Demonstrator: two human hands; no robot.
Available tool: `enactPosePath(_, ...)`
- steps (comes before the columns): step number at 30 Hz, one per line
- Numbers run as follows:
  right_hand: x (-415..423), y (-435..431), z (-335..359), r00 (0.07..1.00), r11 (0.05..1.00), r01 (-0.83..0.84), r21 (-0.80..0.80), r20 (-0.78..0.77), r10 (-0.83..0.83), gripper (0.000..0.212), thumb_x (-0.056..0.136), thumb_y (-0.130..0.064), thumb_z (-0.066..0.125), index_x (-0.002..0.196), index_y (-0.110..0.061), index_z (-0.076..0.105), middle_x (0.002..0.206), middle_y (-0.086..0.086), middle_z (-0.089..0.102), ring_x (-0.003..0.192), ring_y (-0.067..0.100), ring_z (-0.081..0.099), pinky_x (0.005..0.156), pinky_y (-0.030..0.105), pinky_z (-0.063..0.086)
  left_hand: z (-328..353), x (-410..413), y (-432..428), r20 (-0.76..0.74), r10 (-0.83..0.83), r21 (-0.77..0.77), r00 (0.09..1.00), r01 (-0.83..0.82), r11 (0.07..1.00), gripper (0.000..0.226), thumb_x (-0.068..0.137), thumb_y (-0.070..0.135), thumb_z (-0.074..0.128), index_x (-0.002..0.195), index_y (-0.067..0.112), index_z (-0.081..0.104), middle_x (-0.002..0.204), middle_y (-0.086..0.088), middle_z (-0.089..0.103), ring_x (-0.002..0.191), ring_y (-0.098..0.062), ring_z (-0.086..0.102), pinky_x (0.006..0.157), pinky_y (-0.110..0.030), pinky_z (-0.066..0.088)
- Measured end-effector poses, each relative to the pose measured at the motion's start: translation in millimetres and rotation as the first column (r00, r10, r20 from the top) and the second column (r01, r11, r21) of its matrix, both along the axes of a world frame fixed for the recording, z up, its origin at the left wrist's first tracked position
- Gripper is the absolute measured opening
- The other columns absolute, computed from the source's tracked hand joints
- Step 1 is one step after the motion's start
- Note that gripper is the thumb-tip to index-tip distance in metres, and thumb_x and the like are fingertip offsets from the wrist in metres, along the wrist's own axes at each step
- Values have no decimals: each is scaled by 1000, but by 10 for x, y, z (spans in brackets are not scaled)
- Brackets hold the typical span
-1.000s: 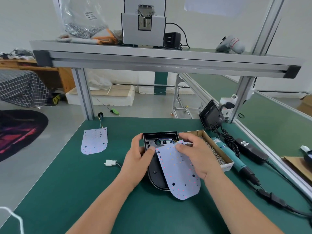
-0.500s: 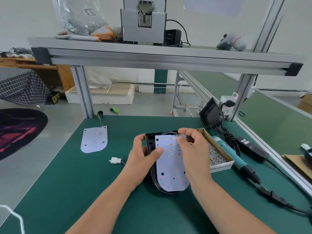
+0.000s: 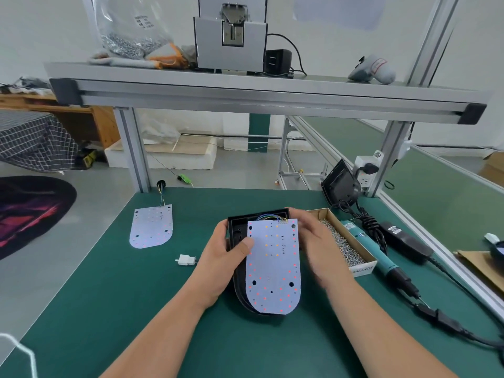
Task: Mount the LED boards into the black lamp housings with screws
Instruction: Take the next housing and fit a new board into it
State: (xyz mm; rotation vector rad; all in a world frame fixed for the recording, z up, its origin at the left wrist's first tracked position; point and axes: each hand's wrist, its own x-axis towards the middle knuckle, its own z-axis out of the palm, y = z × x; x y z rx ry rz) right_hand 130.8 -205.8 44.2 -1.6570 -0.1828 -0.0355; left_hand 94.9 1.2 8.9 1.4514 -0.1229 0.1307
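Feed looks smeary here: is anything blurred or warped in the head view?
Head view: the right hand is motion-blurred; the left hand, gripping the black housing, and the LED board are sharp. The wide lens tilts the frame posts. Lighting even, no glare.

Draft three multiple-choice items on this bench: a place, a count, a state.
1. The screw box sits: A) left of the near housing B) right of the near housing C) on the shelf.
2. LED boards in view: A) one B) three C) two.
3. The teal screwdriver is: A) lying on the mat B) in a hand C) on the shelf.
Key: 1 B, it lies by the housing's right side; 2 C, one over the housing, a second board at left; 3 A, it rests unheld.
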Motion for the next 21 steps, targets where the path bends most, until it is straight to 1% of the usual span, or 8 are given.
enactPosePath(4, -153, -62, 51, 947, 850, -315, -423, -74, 314, 54, 103, -8, 56, 101, -58, 75, 103, -38, 72, 96, -22, 63, 77, 1, 45, 24, -3, 21, 5, 16, 5, 1000, -16, 1000, 45, 95, 38, 73, 137, 30, 59, 133, 8, 72, 127, -17, 67, 105, -41, 54)
enactPosePath(5, -161, -59, 27, 943, 794, -313, -521, -70, 326, 52, 102, -6, 57, 93, -53, 75, 95, -39, 72, 83, -24, 59, 72, -2, 41, 32, -8, 21, 7, 8, 4, 1000, -8, 1000, 43, 96, 39, 73, 136, 31, 60, 134, 8, 72, 127, -17, 67, 105, -41, 54)
enactPosePath(7, -154, 17, -18, 941, 715, -286, -638, -45, 336, 30, 99, -2, 54, 89, -22, 72, 92, -9, 74, 69, -6, 44, 69, 10, 43, 54, -20, 20, 15, -15, 2, 1000, 15, 1000, 39, 96, 40, 74, 133, 35, 62, 134, 8, 72, 126, -15, 68, 102, -35, 56)
enactPosePath(9, -187, 97, -31, 943, 749, -284, -598, -31, 332, 29, 95, -10, 51, 71, -25, 58, 72, -10, 61, 68, -3, 31, 67, 26, 38, 67, -31, 22, 22, -33, -9, 999, 33, 999, 37, 97, 38, 76, 132, 36, 64, 134, 7, 73, 125, -15, 69, 97, -27, 57)
enactPosePath(13, -197, 205, 13, 946, 916, -320, -241, -34, 321, 34, 88, -24, 50, 57, -38, 46, 56, -22, 41, 53, -3, 31, 55, 12, 32, 64, -23, 30, 28, -17, -6, 999, 18, 1000, 37, 96, 37, 79, 131, 35, 64, 132, 6, 74, 124, -16, 69, 97, -29, 58)
enactPosePath(15, -166, 236, 8, 949, 937, -309, -164, 13, 315, 38, 90, -30, 58, 54, -42, 58, 55, -24, 49, 50, -6, 41, 55, 8, 36, 59, -15, 32, 35, -6, -6, 999, 7, 1000, 35, 95, 37, 79, 127, 37, 66, 130, 5, 74, 123, -17, 69, 97, -30, 58)
enactPosePath(17, -125, 247, -37, 967, 961, -198, -192, 123, 224, 10, 77, -44, 63, 69, -46, 68, 67, -25, 64, 61, -8, 55, 62, 9, 42, 61, -12, 31, 33, -8, -17, 999, 9, 1000, 33, 95, 36, 79, 126, 38, 67, 130, 6, 74, 122, -16, 70, 95, -27, 58)
enactPosePath(21, -127, 265, -11, 967, 980, -155, -124, 182, 176, 14, 82, -34, 66, 77, -46, 70, 77, -25, 69, 69, -9, 61, 66, 8, 46, 56, -10, 31, 29, -10, -5, 1000, 10, 1000, 33, 95, 37, 77, 127, 39, 66, 130, 7, 74, 122, -17, 70, 99, -34, 56)
